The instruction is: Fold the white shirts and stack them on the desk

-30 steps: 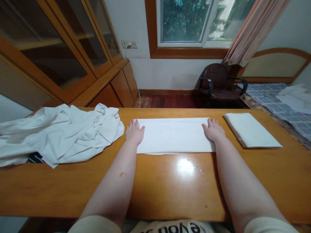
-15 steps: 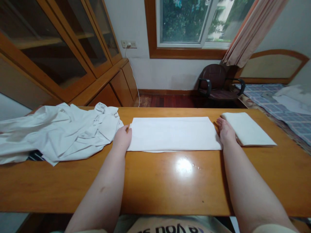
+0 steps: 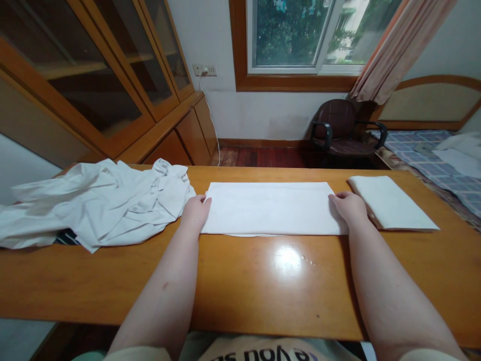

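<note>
A white cloth, folded into a long, flat rectangle, lies crosswise on the wooden table. My left hand grips its left end, thumb along the edge and the other fingers mostly hidden. At the opposite end, my right hand pinches the right edge with the thumb on top. To the left of my left hand lies a crumpled white shirt with a button showing. Just right of my right hand sits a second folded white cloth, thicker and more compact.
Dark striped fabric peeks from under the shirt. Beyond the table stand a glass-door cabinet on the left, a brown armchair and a bed on the right. A white cord hangs from the wall socket.
My right hand has turned inward and its thumb and fingers have closed on the cloth's right edge. My left hand stays at the left end. The view has shifted slightly.
</note>
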{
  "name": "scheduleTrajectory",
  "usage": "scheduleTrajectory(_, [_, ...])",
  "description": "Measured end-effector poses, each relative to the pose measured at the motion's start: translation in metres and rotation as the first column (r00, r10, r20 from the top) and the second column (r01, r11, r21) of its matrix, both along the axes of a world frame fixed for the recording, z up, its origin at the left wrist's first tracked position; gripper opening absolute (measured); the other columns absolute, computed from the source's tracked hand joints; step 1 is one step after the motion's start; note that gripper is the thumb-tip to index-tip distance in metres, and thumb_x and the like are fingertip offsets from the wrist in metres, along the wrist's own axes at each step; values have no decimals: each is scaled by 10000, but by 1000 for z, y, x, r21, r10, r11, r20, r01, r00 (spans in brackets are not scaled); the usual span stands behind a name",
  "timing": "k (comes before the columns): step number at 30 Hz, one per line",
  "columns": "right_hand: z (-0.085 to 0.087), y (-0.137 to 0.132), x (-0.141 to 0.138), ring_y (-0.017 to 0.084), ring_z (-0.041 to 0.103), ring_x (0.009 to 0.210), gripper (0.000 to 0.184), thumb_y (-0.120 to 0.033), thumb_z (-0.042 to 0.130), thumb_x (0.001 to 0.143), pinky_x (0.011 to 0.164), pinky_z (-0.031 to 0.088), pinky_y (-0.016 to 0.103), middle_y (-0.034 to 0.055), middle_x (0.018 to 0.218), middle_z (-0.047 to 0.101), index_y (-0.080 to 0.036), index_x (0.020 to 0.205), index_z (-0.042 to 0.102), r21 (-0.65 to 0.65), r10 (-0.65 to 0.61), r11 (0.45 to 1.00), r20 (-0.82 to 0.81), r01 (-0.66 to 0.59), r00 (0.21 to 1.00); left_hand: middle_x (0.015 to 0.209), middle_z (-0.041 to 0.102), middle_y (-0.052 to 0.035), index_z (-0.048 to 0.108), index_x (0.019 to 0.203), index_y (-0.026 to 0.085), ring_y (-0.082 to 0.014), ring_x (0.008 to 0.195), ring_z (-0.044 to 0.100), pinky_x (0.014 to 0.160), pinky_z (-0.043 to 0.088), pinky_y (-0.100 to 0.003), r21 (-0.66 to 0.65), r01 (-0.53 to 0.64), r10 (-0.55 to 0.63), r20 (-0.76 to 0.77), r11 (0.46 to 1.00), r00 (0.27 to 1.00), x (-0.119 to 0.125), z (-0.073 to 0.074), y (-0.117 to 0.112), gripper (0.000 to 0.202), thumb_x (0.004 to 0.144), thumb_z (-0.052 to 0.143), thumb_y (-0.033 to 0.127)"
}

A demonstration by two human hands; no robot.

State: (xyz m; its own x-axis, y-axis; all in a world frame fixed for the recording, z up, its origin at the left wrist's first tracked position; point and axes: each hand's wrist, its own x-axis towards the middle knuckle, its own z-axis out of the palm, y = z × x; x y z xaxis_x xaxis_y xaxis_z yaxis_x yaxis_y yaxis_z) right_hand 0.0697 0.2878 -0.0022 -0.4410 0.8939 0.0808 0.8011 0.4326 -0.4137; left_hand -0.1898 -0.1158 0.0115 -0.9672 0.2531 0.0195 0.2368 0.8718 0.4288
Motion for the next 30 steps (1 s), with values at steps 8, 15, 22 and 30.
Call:
scheduleTrajectory(8, [1,-3,1,208,581,714,289,-420,583,744,660,424,315,77,803,684,-176,853,692,-10,-23,1000,-144,22,989,919,704,-71,661,912,201,-228,870,635,776,469,-314,156,-76,78,-9,985,997,-7,-6,-2,233,796,528,352])
scheduleTrajectory(15, [4,-4,2,192,554,654,276,-406,611,709,629,406,309,62,733,658,-159,812,678,-80,-87,994,-220,71,972,910,704,-52,651,893,189,-207,861,632,790,462,-295,275,-123,108,71,953,992,-17,-11,-4,235,764,554,359])
scheduleTrajectory(22, [5,-4,0,189,563,668,275,-400,607,697,644,426,301,64,743,660,-155,809,665,-84,-92,994,-339,67,936,842,701,-27,649,897,186,-186,787,633,723,475,-265,450,-151,94,145,880,985,-21,-14,-5,287,735,560,404])
scheduleTrajectory(30, [0,-2,-4,272,625,833,309,-383,532,808,731,450,363,153,884,687,-138,916,685,11,-46,999,29,46,999,907,706,-72,654,905,190,-228,867,636,761,464,-309,142,-96,89,53,985,995,-18,-10,-3,226,784,533,338])
